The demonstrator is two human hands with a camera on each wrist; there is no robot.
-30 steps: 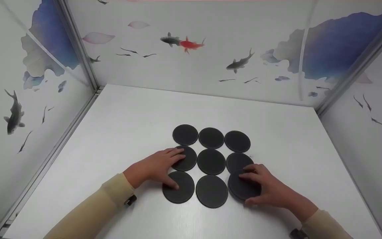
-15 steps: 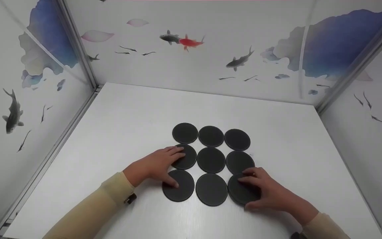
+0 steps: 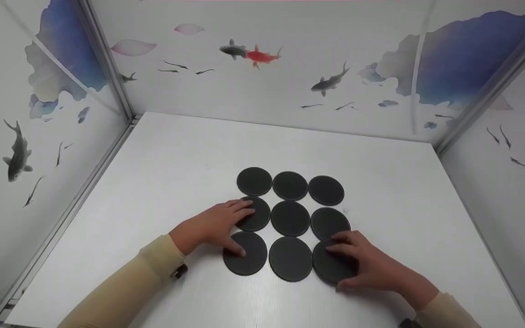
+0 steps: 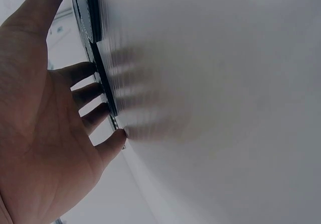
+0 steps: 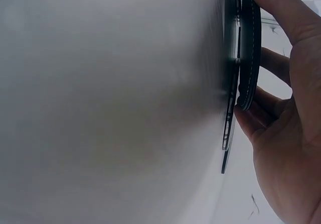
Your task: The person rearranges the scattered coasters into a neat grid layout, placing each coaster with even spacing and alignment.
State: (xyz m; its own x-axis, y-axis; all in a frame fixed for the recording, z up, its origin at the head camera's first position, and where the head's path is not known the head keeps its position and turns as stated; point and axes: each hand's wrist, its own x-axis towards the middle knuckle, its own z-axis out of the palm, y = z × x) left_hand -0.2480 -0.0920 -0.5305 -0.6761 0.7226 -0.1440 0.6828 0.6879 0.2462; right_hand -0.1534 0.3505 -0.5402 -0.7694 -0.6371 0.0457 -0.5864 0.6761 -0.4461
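Note:
Black round coasters lie in three rows of three on the white table. My right hand (image 3: pixel 372 264) grips the front right coaster (image 3: pixel 328 262) by its edges, thumb at the near side and fingers at the far side. In the right wrist view this coaster (image 5: pixel 249 48), with a stitched edge, stands slightly apart from the thin coasters beyond it. My left hand (image 3: pixel 212 225) rests with spread fingers on the middle left coaster (image 3: pixel 259 217), its thumb on the front left coaster (image 3: pixel 249 262). The left wrist view shows the left hand's (image 4: pixel 45 128) fingertips at the coaster edges.
The centre coaster (image 3: pixel 290 218) and front middle coaster (image 3: pixel 290 258) lie between the hands. White panels printed with fish (image 3: pixel 262 55) rise behind and at both sides of the table (image 3: pixel 176 155). Metal posts (image 3: pixel 107 59) stand at the corners.
My right hand has drawn the front right coaster slightly nearer and lower; it overlapped the middle right coaster before and now sits in front of it. The left hand stays in place.

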